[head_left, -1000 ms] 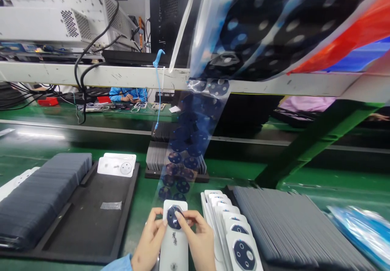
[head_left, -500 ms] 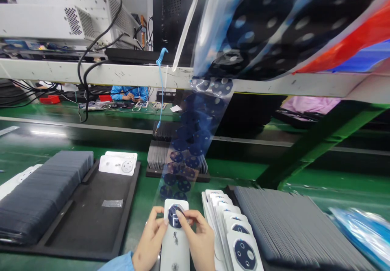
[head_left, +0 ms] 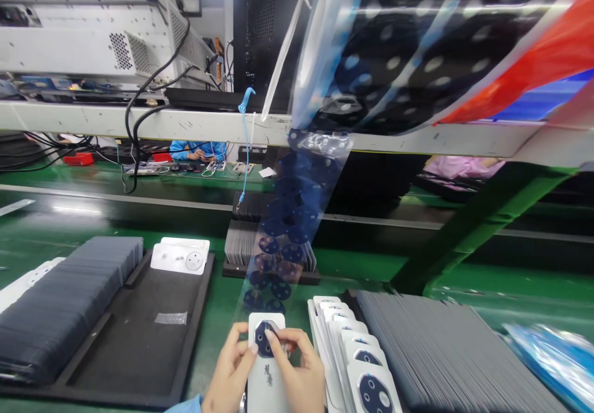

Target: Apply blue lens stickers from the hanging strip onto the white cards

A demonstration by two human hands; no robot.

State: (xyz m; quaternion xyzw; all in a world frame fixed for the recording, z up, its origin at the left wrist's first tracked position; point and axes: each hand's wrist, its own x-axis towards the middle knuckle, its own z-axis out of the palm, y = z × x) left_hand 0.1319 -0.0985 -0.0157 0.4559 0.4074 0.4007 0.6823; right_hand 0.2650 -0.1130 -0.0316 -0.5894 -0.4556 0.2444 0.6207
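Note:
A white phone back cover (head_left: pixel 268 391) with dark lettering stands upright, close in front of me. A dark blue round sticker (head_left: pixel 260 331) with holes lies over the camera area near its top. My left hand (head_left: pixel 228 369) is closed on the cover's left edge, thumb beside the sticker. From the right side my right hand (head_left: pixel 301 368) grips the cover, with its thumb on the sticker. Just beyond the cover hangs a clear film strip (head_left: pixel 283 252) bearing several such stickers. To the right leans a row of white covers (head_left: pixel 355 351), the front one with a sticker on.
Dark trays hold grey panel stacks, at left (head_left: pixel 78 308) and right (head_left: pixel 445 339). A black tray (head_left: pixel 134 345) carries white covers at its back. Overhead runs a white beam (head_left: pixel 199 125) with plastic film draped over it. A green post (head_left: pixel 482 227) slants at right; a co-worker's hands (head_left: pixel 197 153) show beyond.
My right thumb and fingers have settled on the sticker, which lies flatter over the camera area. The camera view has tilted up slightly, so everything sits a little lower.

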